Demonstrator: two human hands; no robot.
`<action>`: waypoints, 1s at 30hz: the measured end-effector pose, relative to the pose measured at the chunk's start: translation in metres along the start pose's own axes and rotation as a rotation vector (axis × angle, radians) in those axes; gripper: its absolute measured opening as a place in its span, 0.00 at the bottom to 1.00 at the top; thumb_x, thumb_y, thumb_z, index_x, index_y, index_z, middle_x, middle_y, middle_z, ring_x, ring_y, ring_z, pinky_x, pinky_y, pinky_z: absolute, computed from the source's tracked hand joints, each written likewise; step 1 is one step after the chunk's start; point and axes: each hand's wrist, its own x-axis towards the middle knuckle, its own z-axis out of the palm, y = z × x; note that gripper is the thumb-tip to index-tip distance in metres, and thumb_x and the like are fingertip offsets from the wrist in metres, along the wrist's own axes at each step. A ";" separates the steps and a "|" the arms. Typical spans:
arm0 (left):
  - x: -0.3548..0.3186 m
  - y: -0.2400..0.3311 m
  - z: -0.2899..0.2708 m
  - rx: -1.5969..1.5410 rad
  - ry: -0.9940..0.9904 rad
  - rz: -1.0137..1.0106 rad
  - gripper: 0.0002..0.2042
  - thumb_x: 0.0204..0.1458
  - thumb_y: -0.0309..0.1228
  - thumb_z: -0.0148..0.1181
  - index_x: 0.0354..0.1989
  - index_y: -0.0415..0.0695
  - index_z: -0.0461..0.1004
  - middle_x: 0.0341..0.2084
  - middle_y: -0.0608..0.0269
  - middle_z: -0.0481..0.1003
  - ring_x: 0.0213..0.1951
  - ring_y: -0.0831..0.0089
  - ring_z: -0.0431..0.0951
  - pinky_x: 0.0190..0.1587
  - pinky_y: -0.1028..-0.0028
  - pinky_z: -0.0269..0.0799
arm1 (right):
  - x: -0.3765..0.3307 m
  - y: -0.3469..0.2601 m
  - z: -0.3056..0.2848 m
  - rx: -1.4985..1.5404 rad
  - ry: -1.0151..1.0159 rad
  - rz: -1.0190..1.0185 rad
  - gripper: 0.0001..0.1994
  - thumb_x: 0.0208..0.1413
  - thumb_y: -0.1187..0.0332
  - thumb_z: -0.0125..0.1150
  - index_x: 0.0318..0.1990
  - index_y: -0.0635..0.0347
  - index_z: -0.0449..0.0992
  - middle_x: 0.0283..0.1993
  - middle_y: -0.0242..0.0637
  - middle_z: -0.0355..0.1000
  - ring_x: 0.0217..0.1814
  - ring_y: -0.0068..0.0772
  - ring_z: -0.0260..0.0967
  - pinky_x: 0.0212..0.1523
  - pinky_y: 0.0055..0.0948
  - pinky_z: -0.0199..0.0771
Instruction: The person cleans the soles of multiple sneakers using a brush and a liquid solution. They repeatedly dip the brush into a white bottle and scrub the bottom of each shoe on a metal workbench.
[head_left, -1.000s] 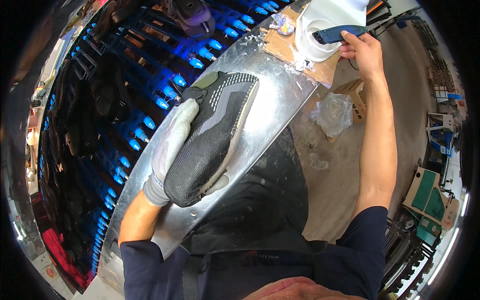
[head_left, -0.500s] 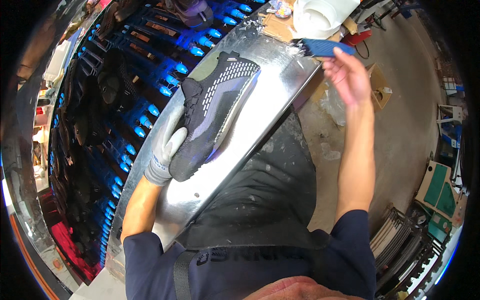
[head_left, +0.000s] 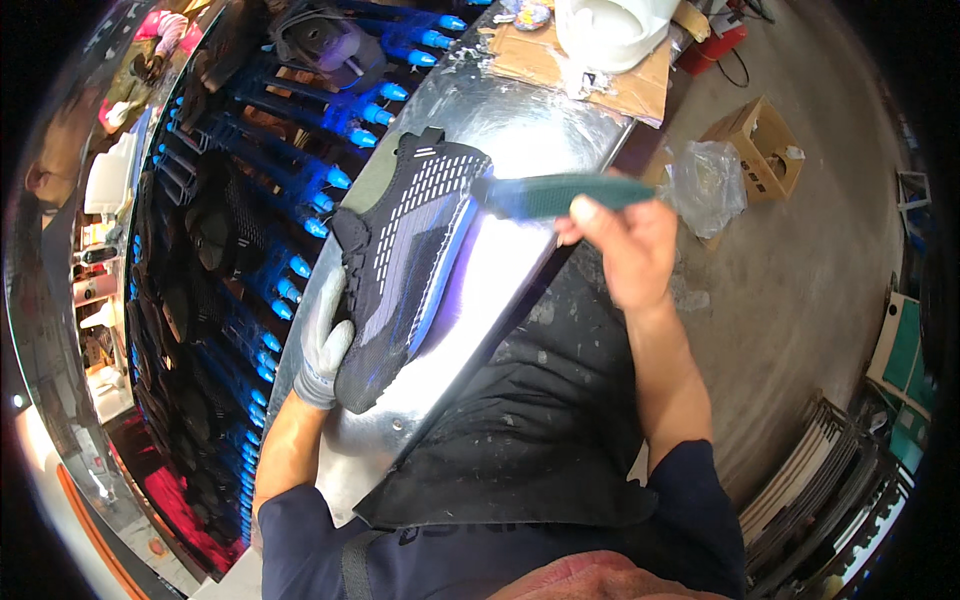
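Observation:
A black and grey shoe upper (head_left: 410, 250) with white dashes lies on its side on a shiny metal bench (head_left: 480, 310), its olive-green inner part (head_left: 374, 185) showing at the left. Wrapped round its lower left end is my left hand (head_left: 325, 345), in a pale grey glove, with the fingers partly hidden behind the shoe. My bare right hand (head_left: 635, 250) grips a brush (head_left: 575, 196) by its dark green-blue handle. The brush's dark end meets the shoe's right edge near the top. Blue-violet light runs along that edge.
Along the left runs a rack of blue-tipped pegs (head_left: 338, 178) with several dark shoes. At the bench's far end, a white container (head_left: 615, 35) stands on cardboard (head_left: 520, 60). A cardboard box (head_left: 765, 150) and a clear plastic bag (head_left: 705, 190) lie on the floor at right.
My right hand has brought the brush down and left from near the white container to the shoe's edge. The shoe, still in my left hand, sits slightly lower and further left in view.

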 end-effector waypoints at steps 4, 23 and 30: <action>0.002 0.003 -0.010 0.060 -0.120 -0.047 0.45 0.63 0.59 0.52 0.79 0.39 0.47 0.75 0.47 0.55 0.73 0.58 0.62 0.75 0.60 0.53 | 0.041 -0.001 -0.019 -0.021 0.012 0.125 0.09 0.65 0.71 0.62 0.45 0.70 0.80 0.34 0.42 0.80 0.33 0.29 0.79 0.37 0.26 0.81; 0.007 0.003 -0.004 0.028 -0.054 -0.049 0.42 0.63 0.56 0.53 0.74 0.31 0.55 0.69 0.45 0.65 0.70 0.59 0.65 0.74 0.62 0.55 | -0.001 -0.035 0.030 -0.465 -0.204 -0.456 0.09 0.54 0.80 0.67 0.42 0.74 0.79 0.37 0.49 0.78 0.35 0.36 0.78 0.37 0.29 0.77; 0.010 -0.010 -0.010 0.290 -0.050 0.081 0.37 0.63 0.48 0.54 0.72 0.30 0.60 0.66 0.43 0.69 0.68 0.57 0.69 0.72 0.63 0.58 | -0.010 -0.038 0.044 -0.494 -0.258 -0.496 0.12 0.48 0.79 0.67 0.42 0.69 0.81 0.33 0.44 0.78 0.29 0.38 0.77 0.30 0.30 0.77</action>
